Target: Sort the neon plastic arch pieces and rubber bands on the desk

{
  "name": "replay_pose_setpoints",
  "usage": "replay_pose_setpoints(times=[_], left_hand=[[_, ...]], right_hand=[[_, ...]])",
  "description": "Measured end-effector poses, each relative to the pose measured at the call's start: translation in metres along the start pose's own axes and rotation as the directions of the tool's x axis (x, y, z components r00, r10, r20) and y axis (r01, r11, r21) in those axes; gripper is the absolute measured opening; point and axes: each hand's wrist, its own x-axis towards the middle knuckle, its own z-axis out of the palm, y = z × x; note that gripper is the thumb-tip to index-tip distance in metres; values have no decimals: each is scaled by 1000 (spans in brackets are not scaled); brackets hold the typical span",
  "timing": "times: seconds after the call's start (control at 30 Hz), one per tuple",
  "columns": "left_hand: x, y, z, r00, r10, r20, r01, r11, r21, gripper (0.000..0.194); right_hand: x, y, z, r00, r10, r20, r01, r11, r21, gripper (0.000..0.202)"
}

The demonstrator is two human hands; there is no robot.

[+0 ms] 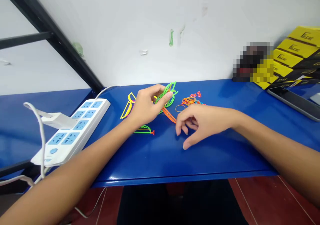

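My left hand (150,105) pinches a green plastic bow-shaped piece (170,100) above the blue table (155,161). Below its fingers an orange curved piece (169,115) slants toward my right hand. My right hand (196,123) hovers to the right, fingers curled but apart, with nothing visible between them. Yellow curved pieces (127,109) lie left of my left hand, partly behind it. Under my left wrist lies another green piece (143,129) with a red tip (153,132). Beyond my right hand are rubber bands (189,100) and small red pieces (198,94).
A white power strip (85,121) with a plugged-in white adapter (58,123) lies at the left beside a black metal frame (62,48). Yellow-black boxes (291,55) and a dark phone (295,101) are at the right. A white wall (140,25) stands behind.
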Motion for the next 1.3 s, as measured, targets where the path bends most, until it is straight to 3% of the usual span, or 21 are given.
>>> replay_pose_setpoints(times=[0.13, 0.3, 0.47, 0.57, 0.7, 0.83, 0.93, 1.1, 1.2, 1.3], left_hand=[[0, 0, -1, 1000, 9, -3, -9, 1000, 26, 36], [-1, -2, 1, 999, 32, -24, -31, 999, 32, 34], [-1, -1, 2, 996, 33, -86, -33, 999, 4, 37], [-1, 0, 1, 995, 31, -94, -33, 999, -18, 37], [0, 2, 0, 995, 41, -96, -40, 999, 15, 36], [0, 3, -1, 995, 48, -92, -43, 998, 48, 37], [0, 3, -2, 993, 46, -109, -42, 999, 33, 39], [-1, 3, -2, 993, 43, -113, -43, 999, 4, 37], [0, 2, -2, 990, 77, -122, -73, 997, 34, 35], [1, 1, -2, 979, 145, -142, -132, 987, 96, 30]], right_hand=[[4, 3, 11, 996, -7, 85, 11, 999, -41, 35], [7, 9, 9, 998, -41, 38, 41, 999, 4, 22], [7, 8, 8, 998, -47, -29, 48, 998, 43, 24], [6, 8, 9, 999, -43, 0, 43, 998, 38, 33], [6, 9, 10, 998, -40, 39, 38, 998, 57, 19], [7, 9, 10, 998, -43, 55, 40, 997, 63, 19], [7, 11, 6, 999, -38, -13, 39, 999, 36, 20], [6, 18, -4, 964, -48, -262, 3, 986, -168, 20], [7, 24, -7, 958, -28, -286, -65, 949, -309, 23], [8, 29, -8, 963, -4, -268, -93, 933, -347, 22]])
